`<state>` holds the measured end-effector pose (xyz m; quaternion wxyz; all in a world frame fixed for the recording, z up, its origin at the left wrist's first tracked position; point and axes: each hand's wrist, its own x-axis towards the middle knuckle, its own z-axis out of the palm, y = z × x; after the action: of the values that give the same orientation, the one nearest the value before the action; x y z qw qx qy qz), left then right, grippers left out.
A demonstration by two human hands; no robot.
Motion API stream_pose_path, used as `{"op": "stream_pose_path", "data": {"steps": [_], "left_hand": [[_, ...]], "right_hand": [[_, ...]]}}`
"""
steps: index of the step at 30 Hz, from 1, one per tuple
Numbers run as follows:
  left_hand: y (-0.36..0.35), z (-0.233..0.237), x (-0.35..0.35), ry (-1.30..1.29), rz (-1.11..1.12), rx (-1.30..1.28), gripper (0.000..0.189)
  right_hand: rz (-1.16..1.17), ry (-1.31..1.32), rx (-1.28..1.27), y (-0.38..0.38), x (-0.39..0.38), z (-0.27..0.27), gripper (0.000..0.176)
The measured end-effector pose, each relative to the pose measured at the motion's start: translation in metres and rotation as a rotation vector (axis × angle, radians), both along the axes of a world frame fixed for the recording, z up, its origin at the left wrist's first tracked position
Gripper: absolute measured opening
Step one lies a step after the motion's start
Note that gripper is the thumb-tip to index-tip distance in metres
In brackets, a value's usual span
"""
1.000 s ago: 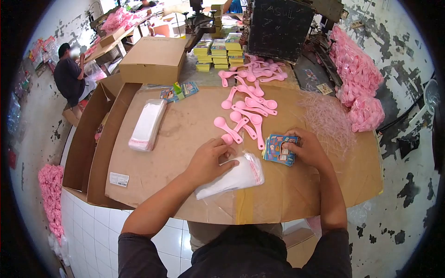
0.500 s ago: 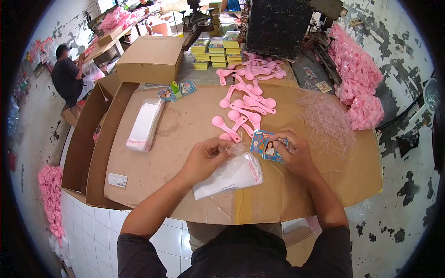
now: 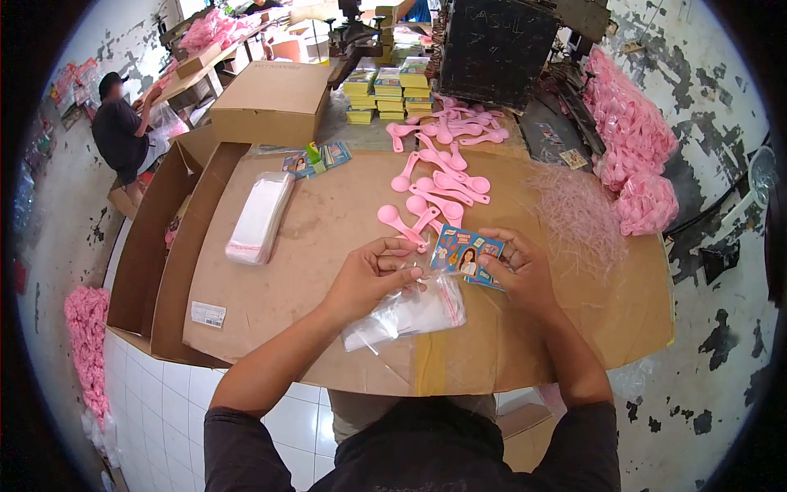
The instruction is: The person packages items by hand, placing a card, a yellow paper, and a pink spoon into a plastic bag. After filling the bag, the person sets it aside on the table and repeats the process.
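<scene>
My left hand (image 3: 369, 277) is closed in a pinch on a clear plastic bag (image 3: 398, 328), which hangs over a pile of the same bags lying on the cardboard. In my right hand (image 3: 523, 269) are printed cards (image 3: 459, 249), blue with a picture of a person, gripped between thumb and fingers. The cards' left edge is close to the opening of the bag; whether they touch cannot be made out. Pink measuring spoons (image 3: 448, 182) lie scattered just beyond both hands.
Left of my hands lies another bag stack (image 3: 261, 215). Further back are loose cards (image 3: 334, 156), a closed cardboard box (image 3: 266, 98) and card stacks (image 3: 389, 86). Shredded pink strands (image 3: 578, 217) and bagged pink spoons (image 3: 627, 123) lie to the right. A person (image 3: 119, 127) sits at far left.
My right hand has brought the cards slightly left, toward my left hand. The plastic bag in my left hand has been drawn up and spread more above the pile.
</scene>
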<state>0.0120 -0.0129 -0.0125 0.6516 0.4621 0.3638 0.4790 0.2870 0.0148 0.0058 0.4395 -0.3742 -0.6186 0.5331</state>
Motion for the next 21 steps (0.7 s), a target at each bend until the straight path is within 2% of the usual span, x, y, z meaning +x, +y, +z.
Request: {"op": "stream_pose_path", "data": {"steps": [4, 7, 10, 12, 13, 16, 19, 21], "left_hand": [[-0.004, -0.003, 0.005, 0.041, -0.001, 0.077, 0.041], [-0.007, -0.006, 0.005, 0.2, -0.066, 0.168, 0.043], [-0.013, -0.008, 0.008, 0.401, -0.129, 0.253, 0.045], [-0.016, -0.005, 0.011, 0.446, -0.16, 0.282, 0.047], [-0.017, 0.0, 0.012, 0.407, -0.137, 0.262, 0.047], [-0.019, 0.011, 0.014, 0.314, -0.084, 0.225, 0.046], [-0.018, 0.003, 0.01, 0.295, -0.065, 0.24, 0.045], [-0.018, -0.002, 0.008, 0.323, -0.068, 0.269, 0.044]], "right_hand": [[0.056, -0.051, 0.091, -0.003, -0.005, 0.003, 0.04], [0.177, -0.475, 0.489, -0.001, 0.002, 0.01, 0.035], [0.137, -0.395, 0.443, -0.011, -0.012, 0.004, 0.029], [0.073, -0.257, 0.22, -0.019, -0.019, 0.009, 0.026], [0.042, -0.187, 0.11, -0.021, -0.02, 0.011, 0.024], [-0.007, -0.198, 0.012, -0.009, -0.016, -0.006, 0.019], [0.177, -0.353, 0.5, -0.01, -0.017, 0.003, 0.015], [0.293, -0.324, 0.533, -0.002, -0.021, 0.0, 0.017]]}}
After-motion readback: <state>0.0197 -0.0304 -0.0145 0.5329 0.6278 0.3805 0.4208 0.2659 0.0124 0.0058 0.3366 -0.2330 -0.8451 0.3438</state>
